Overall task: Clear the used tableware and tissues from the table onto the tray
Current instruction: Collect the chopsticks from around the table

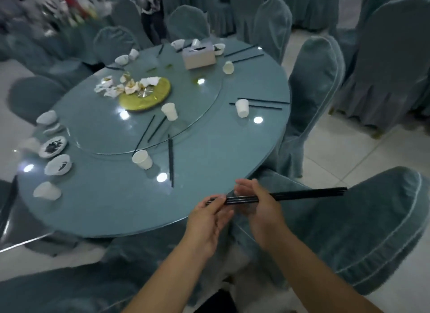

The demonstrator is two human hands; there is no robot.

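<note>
A bundle of black chopsticks (302,193) lies level across both hands at the near edge of the round teal table (111,210). My right hand (258,208) grips the bundle near its middle. My left hand (209,217) pinches its left end with the fingertips. More black chopsticks (171,159) lie on the table, with several white paper cups (142,159). Used white bowls and saucers (57,165) stand at the left edge. Crumpled tissues (111,87) lie by a gold disc (145,94) at the centre of the glass turntable (93,121).
A tissue box (198,55) stands at the far side with more bowls and cups. Chairs in teal covers (363,238) ring the table, one just right of my hands. A shiny surface (14,233) shows at the left edge. White tiled floor lies to the right.
</note>
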